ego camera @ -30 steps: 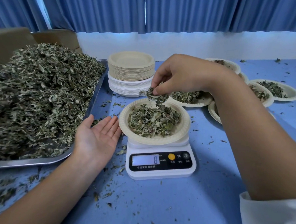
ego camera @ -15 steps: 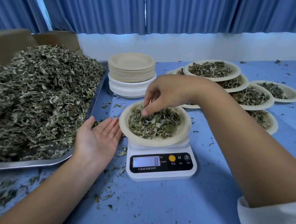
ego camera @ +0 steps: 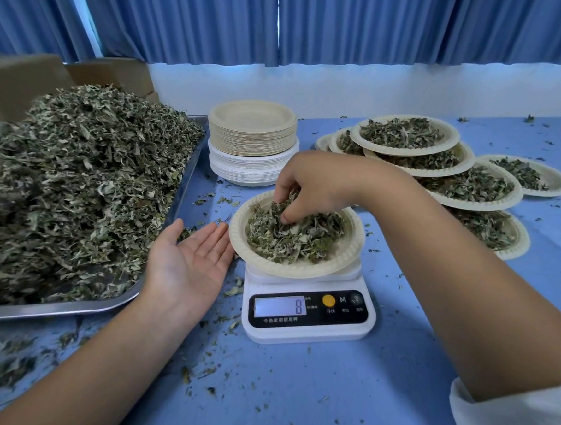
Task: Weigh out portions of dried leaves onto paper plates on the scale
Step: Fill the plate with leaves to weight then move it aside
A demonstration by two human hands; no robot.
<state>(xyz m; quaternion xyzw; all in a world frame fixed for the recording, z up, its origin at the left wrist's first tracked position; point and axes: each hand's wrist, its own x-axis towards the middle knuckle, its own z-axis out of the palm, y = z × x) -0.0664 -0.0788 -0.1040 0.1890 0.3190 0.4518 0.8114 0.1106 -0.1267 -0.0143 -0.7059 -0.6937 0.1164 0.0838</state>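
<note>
— Which step is in hand here?

— Trimming the portion, I'd say. The paper plate (ego camera: pixel 309 271) sits on the scale (ego camera: pixel 309 330) with the dried leaves (ego camera: pixel 294 241) piled in its hollow. The right hand (ego camera: pixel 313 184) is down in them, fingers curled, pinching a tuft near the far rim.

— Putting in or taking out?

— I can't tell from here. The display (ego camera: pixel 280 306) reads 8, but with fingers in the pile I wouldn't trust it.

— And the left hand (ego camera: pixel 190 260)?

— Lying palm up on the table (ego camera: pixel 316 390), between the tray (ego camera: pixel 65 307) and the plate, fingers straight and close together, holding nothing. Its fingertips are right at the plate's rim; whether they touch it, I can't make out.

— So what does the next move call for?

— To my mind, lifting the right hand clear so nothing leans on the plate, and letting the number settle. After that, a small pinch more or less. The heap (ego camera: pixel 74 192) on the tray is close by on the left for topping up. The leaves are light and flaky and will scatter easily; the table is littered with bits.

— And once the weight is right?

— The plate would join the filled plates (ego camera: pixel 406 135) overlapping on the right, and a fresh one would come off the stack of empty plates (ego camera: pixel 253 141) behind the scale.
</note>
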